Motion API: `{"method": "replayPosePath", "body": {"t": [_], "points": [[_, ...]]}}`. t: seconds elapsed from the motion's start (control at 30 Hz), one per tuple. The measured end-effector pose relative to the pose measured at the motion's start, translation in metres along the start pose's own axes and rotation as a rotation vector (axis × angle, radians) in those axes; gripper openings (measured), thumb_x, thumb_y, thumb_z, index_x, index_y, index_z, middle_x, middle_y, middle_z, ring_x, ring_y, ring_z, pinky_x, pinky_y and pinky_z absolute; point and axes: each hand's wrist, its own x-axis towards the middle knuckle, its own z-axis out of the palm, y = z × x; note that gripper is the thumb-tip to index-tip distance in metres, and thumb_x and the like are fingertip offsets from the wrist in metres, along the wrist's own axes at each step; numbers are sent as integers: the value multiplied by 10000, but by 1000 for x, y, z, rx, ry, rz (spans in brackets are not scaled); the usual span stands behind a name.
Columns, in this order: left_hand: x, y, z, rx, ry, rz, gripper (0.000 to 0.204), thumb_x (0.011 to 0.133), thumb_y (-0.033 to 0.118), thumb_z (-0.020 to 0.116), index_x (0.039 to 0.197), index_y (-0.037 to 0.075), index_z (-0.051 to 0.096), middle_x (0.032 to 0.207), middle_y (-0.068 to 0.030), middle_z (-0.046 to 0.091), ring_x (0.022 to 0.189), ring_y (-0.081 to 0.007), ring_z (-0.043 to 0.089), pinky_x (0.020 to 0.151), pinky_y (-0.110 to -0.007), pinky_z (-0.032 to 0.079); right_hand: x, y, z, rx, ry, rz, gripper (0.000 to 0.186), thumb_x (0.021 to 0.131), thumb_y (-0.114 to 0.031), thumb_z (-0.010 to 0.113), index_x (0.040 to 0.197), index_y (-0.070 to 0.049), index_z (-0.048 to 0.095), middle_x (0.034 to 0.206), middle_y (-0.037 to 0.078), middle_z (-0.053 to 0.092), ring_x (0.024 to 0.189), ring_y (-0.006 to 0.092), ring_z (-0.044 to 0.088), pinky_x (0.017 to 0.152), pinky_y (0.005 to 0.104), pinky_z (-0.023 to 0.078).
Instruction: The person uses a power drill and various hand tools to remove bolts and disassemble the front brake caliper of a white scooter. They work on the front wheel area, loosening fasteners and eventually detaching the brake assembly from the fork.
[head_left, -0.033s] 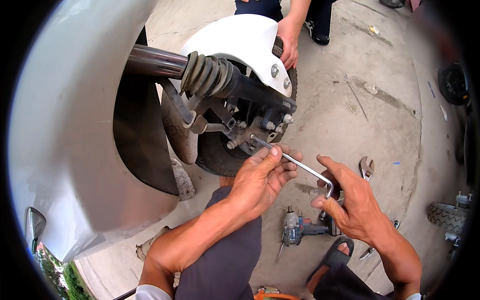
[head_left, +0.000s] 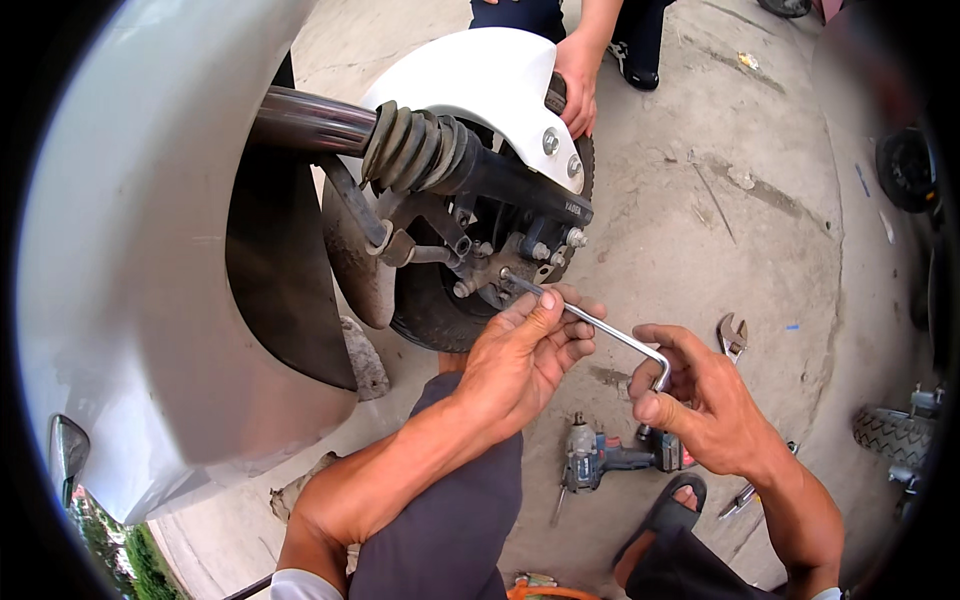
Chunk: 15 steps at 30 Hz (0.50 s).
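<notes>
A long L-shaped hex key [head_left: 610, 330] has its far tip at a bolt on the grimy brake caliper [head_left: 482, 272] beside the wheel. My left hand [head_left: 525, 345] pinches its shaft between thumb and fingers close to that tip. At the bent end, my right hand [head_left: 695, 395] curls its thumb and fingers around the short arm. Above the caliper runs a black fork leg [head_left: 520, 185] with a ribbed rubber boot [head_left: 415, 150]. The tire [head_left: 440, 320] is partly hidden behind these parts, under a white fender [head_left: 475, 75].
Another person's hand [head_left: 577, 80] rests on the tire at the far side. On the concrete lie a cordless impact wrench [head_left: 590, 455] and an adjustable wrench [head_left: 733, 338]. A silver body panel [head_left: 150, 280] fills the left. A loose wheel [head_left: 895, 432] stands at right.
My right hand's fingers have closed in around the key's bent end, and the hand has shifted slightly. My left hand and the key look almost unmoved.
</notes>
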Motion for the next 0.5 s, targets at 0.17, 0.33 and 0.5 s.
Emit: {"method": "replayPosePath", "body": {"t": [0.17, 0.33, 0.5], "points": [[1, -4, -4, -25, -12, 26, 222, 1026, 249, 587, 1139, 58, 597, 1115, -125, 658, 970, -177, 624, 897, -322, 549, 10, 18, 4, 845, -472, 270, 627, 1054, -500, 446, 1209, 88, 596, 895, 202, 694, 603, 179, 613, 584, 293, 497], [0, -3, -2, -38, 2, 25, 219, 1025, 242, 589, 1135, 53, 593, 1110, -128, 658, 978, -183, 622, 906, -328, 547, 16, 11, -3, 1005, -420, 385, 425, 1062, -330, 504, 1139, 68, 632, 783, 164, 692, 550, 159, 583, 520, 286, 469], [0, -5, 0, -26, 41, 5, 229, 1029, 238, 582, 1147, 43, 592, 1113, -140, 663, 966, -183, 625, 897, -326, 551, 16, -8, -4, 102, -242, 331, 195, 993, -106, 573, 1077, 64, 620, 758, 106, 660, 532, 155, 546, 478, 285, 444]]}}
